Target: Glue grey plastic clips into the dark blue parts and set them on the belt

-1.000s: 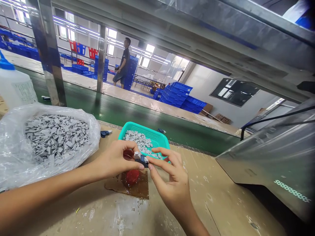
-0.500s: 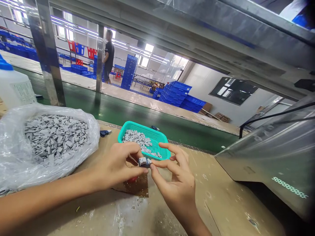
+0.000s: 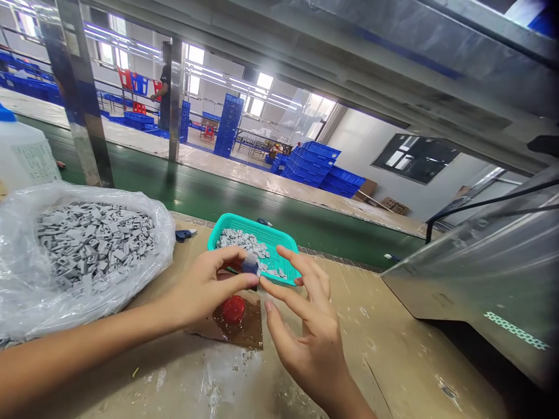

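Between the thumb and forefinger of my left hand [image 3: 209,285] is a small dark blue and grey part [image 3: 250,265], blurred. My right hand [image 3: 310,326] is beside it, thumb and fingers apart, the forefinger tip close to the part's lower end; nothing shows in its grip. Behind both hands stands a teal basket [image 3: 283,240] with small grey pieces [image 3: 241,241] mostly in its left half. Below my left hand, a red round object [image 3: 234,309] sits on a wet brown sheet [image 3: 251,334].
A clear plastic bag [image 3: 163,233] full of grey pieces lies left, near a white bottle [image 3: 30,154]. A dark blue part [image 3: 186,234] rests beside the bag. Beyond runs a green conveyor belt [image 3: 209,189]. A metal housing [image 3: 489,262] stands right. A person [image 3: 165,96] is behind a post.
The held part has tilted and risen slightly. My right thumb has come away from it. More of the red object shows. The distant person has moved left, and parts on the belt have shifted.
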Demonstrator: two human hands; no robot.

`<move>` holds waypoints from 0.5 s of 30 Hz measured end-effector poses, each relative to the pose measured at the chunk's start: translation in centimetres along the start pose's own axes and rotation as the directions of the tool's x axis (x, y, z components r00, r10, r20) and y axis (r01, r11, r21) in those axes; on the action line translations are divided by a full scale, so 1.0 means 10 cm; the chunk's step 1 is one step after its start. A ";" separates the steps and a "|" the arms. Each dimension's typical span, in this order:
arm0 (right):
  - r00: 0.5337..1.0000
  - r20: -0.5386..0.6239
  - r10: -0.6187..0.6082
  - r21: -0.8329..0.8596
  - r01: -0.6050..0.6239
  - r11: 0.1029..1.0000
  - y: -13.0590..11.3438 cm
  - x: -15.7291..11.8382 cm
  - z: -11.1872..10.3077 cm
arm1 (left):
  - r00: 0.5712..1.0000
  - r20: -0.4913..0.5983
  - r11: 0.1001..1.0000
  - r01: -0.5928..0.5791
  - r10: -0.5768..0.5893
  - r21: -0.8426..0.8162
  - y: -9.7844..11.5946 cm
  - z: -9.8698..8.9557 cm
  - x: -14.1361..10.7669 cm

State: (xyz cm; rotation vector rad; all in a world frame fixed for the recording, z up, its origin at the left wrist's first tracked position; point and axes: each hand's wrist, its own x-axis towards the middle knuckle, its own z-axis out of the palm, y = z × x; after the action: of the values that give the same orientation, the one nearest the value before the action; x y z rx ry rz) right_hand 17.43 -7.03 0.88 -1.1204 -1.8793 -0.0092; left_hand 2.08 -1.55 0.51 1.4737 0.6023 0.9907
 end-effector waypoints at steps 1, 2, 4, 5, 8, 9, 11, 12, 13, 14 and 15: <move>0.996 -0.010 0.084 0.119 -0.082 0.989 0.01 0.01 -0.01 | 0.998 -0.026 0.987 0.056 -0.061 -0.152 0.02 0.02 0.02; 0.980 -0.007 0.201 0.291 -0.190 0.937 0.02 0.03 -0.03 | 0.990 -0.053 0.949 0.108 -0.129 -0.295 0.04 0.03 0.03; 0.879 0.102 0.465 0.681 -0.402 0.612 0.06 0.07 -0.09 | 0.958 -0.105 0.842 0.180 -0.268 -0.508 0.08 0.03 0.05; 0.810 0.196 0.553 0.813 -0.449 0.370 0.07 0.09 -0.11 | 0.937 -0.126 0.798 0.200 -0.325 -0.569 0.10 0.02 0.06; 0.666 0.420 0.617 0.891 -0.433 -0.139 0.10 0.15 -0.17 | 0.906 -0.124 0.743 0.245 -0.404 -0.623 0.12 -0.04 0.08; 0.646 0.443 0.621 0.888 -0.413 -0.203 0.10 0.15 -0.17 | 0.911 -0.107 0.745 0.253 -0.398 -0.617 0.12 -0.06 0.09; 0.623 0.472 0.623 0.878 -0.397 -0.268 0.08 0.15 -0.16 | 0.929 -0.076 0.768 0.253 -0.363 -0.588 0.10 -0.09 0.11; 0.616 0.481 0.624 0.874 -0.394 -0.286 0.07 0.14 -0.15 | 0.932 -0.071 0.779 0.254 -0.356 -0.573 0.09 -0.09 0.12; 0.612 0.486 0.624 0.872 -0.390 -0.297 0.07 0.13 -0.14 | 0.930 -0.072 0.786 0.261 -0.360 -0.560 0.07 -0.09 0.13; 0.610 0.487 0.625 0.871 -0.387 -0.302 0.06 0.13 -0.13 | 0.923 -0.082 0.786 0.270 -0.376 -0.557 0.06 -0.09 0.13; 0.610 0.486 0.626 0.872 -0.385 -0.302 0.05 0.12 -0.12 | 0.912 -0.099 0.779 0.279 -0.398 -0.562 0.04 -0.09 0.13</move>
State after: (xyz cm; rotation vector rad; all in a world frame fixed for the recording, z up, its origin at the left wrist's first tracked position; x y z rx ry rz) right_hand 18.46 -6.42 2.20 -0.6443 -0.4793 1.5374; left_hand 1.93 -0.04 1.20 0.7260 0.6508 0.9333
